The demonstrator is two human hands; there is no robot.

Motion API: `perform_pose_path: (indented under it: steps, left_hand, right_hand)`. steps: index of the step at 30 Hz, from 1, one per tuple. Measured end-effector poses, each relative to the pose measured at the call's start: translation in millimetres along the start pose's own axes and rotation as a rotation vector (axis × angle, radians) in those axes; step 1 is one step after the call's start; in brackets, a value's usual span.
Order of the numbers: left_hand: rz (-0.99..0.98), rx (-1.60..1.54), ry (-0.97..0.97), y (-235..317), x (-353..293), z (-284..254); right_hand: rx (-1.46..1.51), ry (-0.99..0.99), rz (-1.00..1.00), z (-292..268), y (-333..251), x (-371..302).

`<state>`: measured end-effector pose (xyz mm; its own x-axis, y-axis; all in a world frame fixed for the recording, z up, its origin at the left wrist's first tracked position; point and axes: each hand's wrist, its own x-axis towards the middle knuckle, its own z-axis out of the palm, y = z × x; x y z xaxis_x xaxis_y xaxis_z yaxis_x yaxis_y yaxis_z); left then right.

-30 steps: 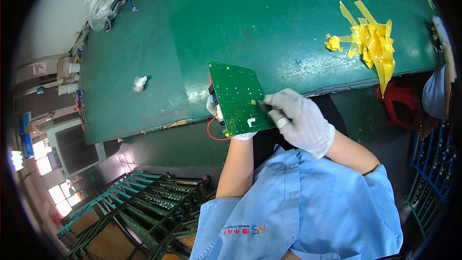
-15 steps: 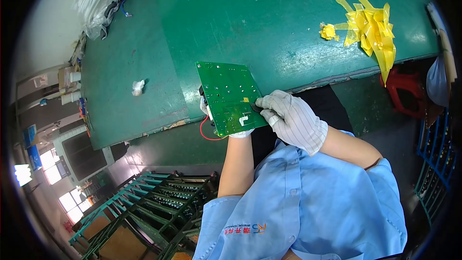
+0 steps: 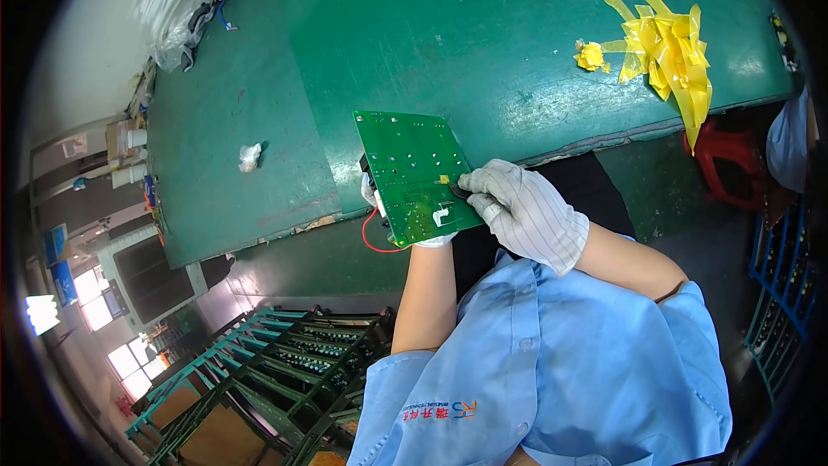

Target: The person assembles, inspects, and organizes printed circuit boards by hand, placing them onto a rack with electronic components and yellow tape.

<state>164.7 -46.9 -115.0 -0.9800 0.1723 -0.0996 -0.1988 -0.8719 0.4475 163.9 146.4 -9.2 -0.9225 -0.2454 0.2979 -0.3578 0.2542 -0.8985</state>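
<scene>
A green circuit board (image 3: 405, 147) is held up, tilted, at the near edge of the table. My left hand (image 3: 436, 242), in a white glove, grips it from behind and below; most of its fingers are hidden by the board. A red wire (image 3: 366, 233) loops out from the board's left side. Gloved in white with thin stripes, my right hand (image 3: 526, 211) pinches dark tweezers (image 3: 460, 192), whose tip meets the board's right part close to a small yellow piece (image 3: 444, 179). A white patch (image 3: 442, 217) shows lower on the board.
The green table (image 3: 362, 26) spreads out ahead. Crumpled yellow tape (image 3: 668, 52) lies at its far right, a white wad (image 3: 249, 157) at its left. Clear plastic bags (image 3: 177, 4) sit at the far left. A red stool (image 3: 724, 164) stands at right, green racks (image 3: 285, 362) at lower left.
Both hands keep their hold with hardly any movement. The tweezers' angle against the board differs slightly, and the whole view has shifted a little.
</scene>
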Motion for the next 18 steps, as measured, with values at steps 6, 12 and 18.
perform_pose_path:
  steps: [6,12,18]
  left_hand:
    - [-0.009,-0.006,0.010,1.9,-0.5,0.5]
    - [-0.018,-0.010,0.015,2.5,-1.1,0.4]
    - [-0.029,-0.013,0.018,2.5,-1.1,1.1]
  right_hand:
    - [0.011,-0.003,0.026,-2.7,-3.9,1.6]
    - [0.021,-0.016,0.033,-2.7,-2.4,1.8]
    - [0.003,0.014,0.039,1.1,-2.6,0.8]
